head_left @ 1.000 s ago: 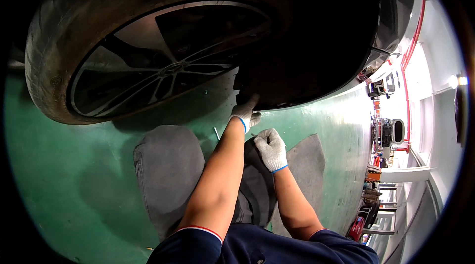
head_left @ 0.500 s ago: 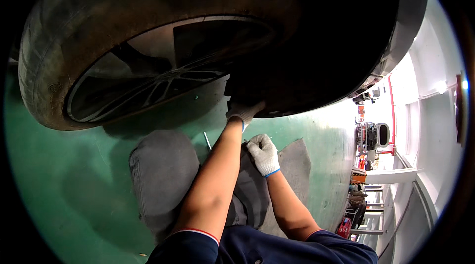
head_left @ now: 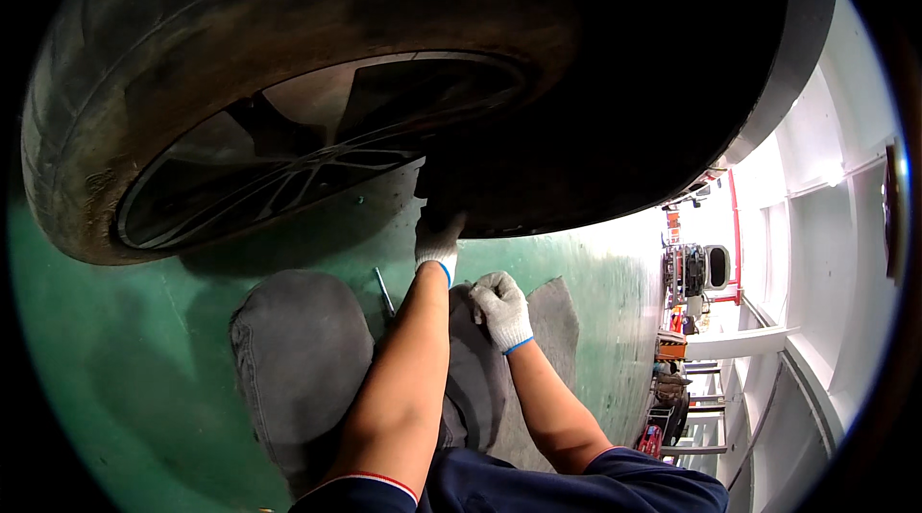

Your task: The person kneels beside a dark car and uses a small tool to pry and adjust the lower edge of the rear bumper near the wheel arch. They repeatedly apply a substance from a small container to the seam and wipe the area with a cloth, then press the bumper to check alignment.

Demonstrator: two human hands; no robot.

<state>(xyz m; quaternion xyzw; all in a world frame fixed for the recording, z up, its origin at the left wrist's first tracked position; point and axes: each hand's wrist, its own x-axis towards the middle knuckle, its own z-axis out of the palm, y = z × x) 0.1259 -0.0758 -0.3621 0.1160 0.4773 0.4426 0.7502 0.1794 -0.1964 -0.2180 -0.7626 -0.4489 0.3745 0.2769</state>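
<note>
the left hand [head_left: 438, 246], in a white glove, is held up at the low edge of a big dark car part [head_left: 557, 191], to the right of the wheel [head_left: 303, 164]. its fingertips are lost in the dark, so it cannot be told if anything is gripped by them or if the part is only touched. the dark car part is placed above the hands; most of its shape is hidden in black shadow, and only its curved bottom edge can be seen well.

the right hand [head_left: 501, 313], gloved too, is held lower, near the left wrist. its fingers are bent in, but how tightly they are closed, and whether something small is pinched, cannot be told.

the top of the tyre [head_left: 72, 172] is swallowed by the dark. a thin shiny rod [head_left: 383, 290] is seen on the green floor [head_left: 144, 350], between a grey knee [head_left: 303, 350] and the left forearm. a flat grey sheet [head_left: 552, 326] is partly covered by the right arm. both dark blue sleeves are cut off at the bottom. a small mark on the tyre's side is too dim to be read.
</note>
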